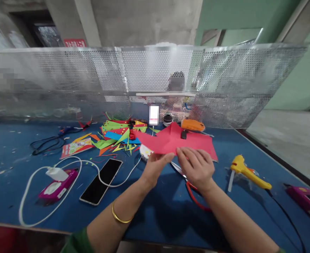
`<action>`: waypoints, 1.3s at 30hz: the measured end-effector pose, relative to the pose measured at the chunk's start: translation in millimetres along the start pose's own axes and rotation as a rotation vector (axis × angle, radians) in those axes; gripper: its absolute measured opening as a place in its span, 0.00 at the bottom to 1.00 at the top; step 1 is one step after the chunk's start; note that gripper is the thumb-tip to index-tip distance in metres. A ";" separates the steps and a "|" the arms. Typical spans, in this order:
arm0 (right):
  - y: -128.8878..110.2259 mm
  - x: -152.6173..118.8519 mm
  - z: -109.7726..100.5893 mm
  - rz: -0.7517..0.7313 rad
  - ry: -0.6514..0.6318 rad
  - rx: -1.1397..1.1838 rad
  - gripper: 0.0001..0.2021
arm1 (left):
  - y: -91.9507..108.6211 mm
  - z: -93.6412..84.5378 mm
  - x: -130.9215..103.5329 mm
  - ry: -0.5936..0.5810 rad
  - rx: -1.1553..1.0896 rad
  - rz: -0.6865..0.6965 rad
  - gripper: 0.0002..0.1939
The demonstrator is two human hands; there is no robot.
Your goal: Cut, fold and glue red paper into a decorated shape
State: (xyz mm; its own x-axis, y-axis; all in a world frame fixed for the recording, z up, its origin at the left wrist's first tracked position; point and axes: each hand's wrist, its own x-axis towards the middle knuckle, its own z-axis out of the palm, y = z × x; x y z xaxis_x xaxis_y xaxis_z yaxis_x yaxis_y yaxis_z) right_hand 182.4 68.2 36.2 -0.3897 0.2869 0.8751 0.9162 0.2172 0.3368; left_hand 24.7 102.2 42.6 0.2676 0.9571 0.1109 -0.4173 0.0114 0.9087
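Both my hands hold a piece of red paper (165,143) above the blue table. My left hand (155,169) pinches its near edge with the thumb on top. Close beside it, my right hand (197,168) grips the same edge, fingers curled over the paper. A crease or raised fold shows near the paper's far point. More red paper (203,142) lies flat behind my right hand, with a small black object (183,134) at its far side. Scissors with red handles (193,198) lie under my right hand, their blades partly hidden.
A phone (101,181), a purple power strip (57,185) and a looping white cable lie left. Coloured paper scraps (118,135) pile up behind. A yellow glue gun (251,173) and another purple power strip (306,202) are right. A perforated metal screen (155,70) borders the back.
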 end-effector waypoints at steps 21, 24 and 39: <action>-39.8 -2.2 17.1 1.637 -0.163 1.435 0.20 | -19.5 -4.7 -2.8 0.339 -0.179 -0.105 0.21; -42.5 -4.2 18.3 1.671 -0.064 1.422 0.18 | -24.0 -2.7 -5.7 0.292 -0.094 -0.132 0.19; -32.5 -4.0 22.1 1.582 -0.073 1.446 0.17 | -25.3 -7.1 1.0 0.399 -0.033 -0.087 0.17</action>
State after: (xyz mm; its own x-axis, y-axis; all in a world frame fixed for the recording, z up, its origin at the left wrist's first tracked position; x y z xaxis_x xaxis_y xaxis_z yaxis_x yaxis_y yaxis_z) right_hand 152.1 80.6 14.0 0.3986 0.9152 0.0587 -0.2900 0.1865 -0.9387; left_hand 29.3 104.9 16.9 -0.0523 0.9892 -0.1369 -0.4377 0.1005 0.8935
